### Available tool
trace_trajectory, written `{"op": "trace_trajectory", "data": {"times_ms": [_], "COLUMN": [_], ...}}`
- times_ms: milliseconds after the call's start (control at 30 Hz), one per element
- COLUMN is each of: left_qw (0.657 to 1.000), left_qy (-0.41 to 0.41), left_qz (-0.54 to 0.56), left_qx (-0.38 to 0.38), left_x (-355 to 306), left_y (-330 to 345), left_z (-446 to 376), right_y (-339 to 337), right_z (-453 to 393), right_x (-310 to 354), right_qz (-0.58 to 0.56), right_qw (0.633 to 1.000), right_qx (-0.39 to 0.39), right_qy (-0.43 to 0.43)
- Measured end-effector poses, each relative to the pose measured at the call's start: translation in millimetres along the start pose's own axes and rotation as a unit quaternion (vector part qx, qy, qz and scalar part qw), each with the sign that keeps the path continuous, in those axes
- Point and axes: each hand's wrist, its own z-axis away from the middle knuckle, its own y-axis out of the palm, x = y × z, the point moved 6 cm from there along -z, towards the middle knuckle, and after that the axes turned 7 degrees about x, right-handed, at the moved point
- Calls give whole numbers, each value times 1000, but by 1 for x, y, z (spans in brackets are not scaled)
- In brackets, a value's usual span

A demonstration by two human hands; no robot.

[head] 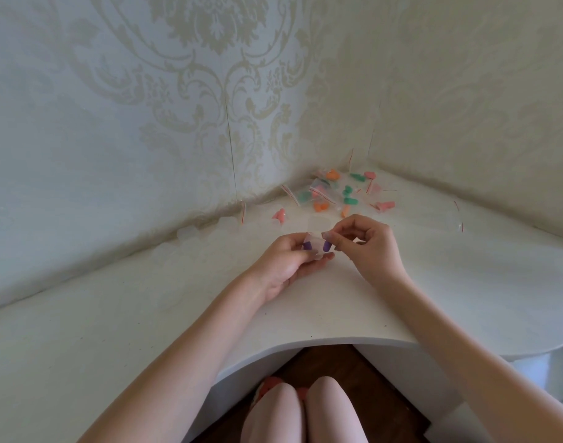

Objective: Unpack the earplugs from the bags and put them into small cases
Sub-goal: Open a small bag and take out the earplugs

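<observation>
left hand (pixel 285 260): palm up over middle of the desk, fingers curled under a small clear bag, thumb on top, gripping it.
right hand (pixel 364 239): fingers bent, thumb and forefinger pinching the bag's right top edge.
small clear bag (pixel 315 247): held between both hands just above the desk (pixel 337 308); two purple earplugs (pixel 308 246) inside, one near each hand.
bag pile (pixel 337 195): in the desk's far corner against the wallpapered walls (pixel 146 107); red-striped zip bags with orange, green and pink earplugs, loosely scattered.
pink earplug bag (pixel 278 215): apart from the pile, toward the left wall edge.
small cases (pixel 190 232): clear, hard to see, along the desk's left back edge; count unclear.
empty-looking bag (pixel 455 220): near the right back edge.
</observation>
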Motion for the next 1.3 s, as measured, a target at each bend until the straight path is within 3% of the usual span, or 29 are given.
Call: {"op": "trace_trajectory", "data": {"times_ms": [100, 433, 633, 833, 1033, 1300], "left_qw": [1000, 1000, 998, 994, 998, 998], "left_qy": [-1, -7, -11, -20, -17, -13], "left_qz": [20, 12, 58, 107, 59, 58], "left_qx": [14, 15, 15, 21, 1, 11], "left_x": [0, -3, -3, -3, -2, -1], "left_y": [4, 8, 6, 6, 6, 6], "left_z": [1, 3, 4, 5, 4, 3], "right_y": [-3, -5, 0, 1, 11, 9], "right_z": [-1, -6, -5, -5, -5, -6], "right_x": [-2, -7, -7, -8, -4, -7], "right_qz": [54, 72, 123, 131, 150, 160], "right_qw": [998, 996, 992, 991, 986, 986], "right_qx": [-19, -32, -39, -32, 28, 31], "right_qy": [-10, 33, -1, -13, -72, -43]}}
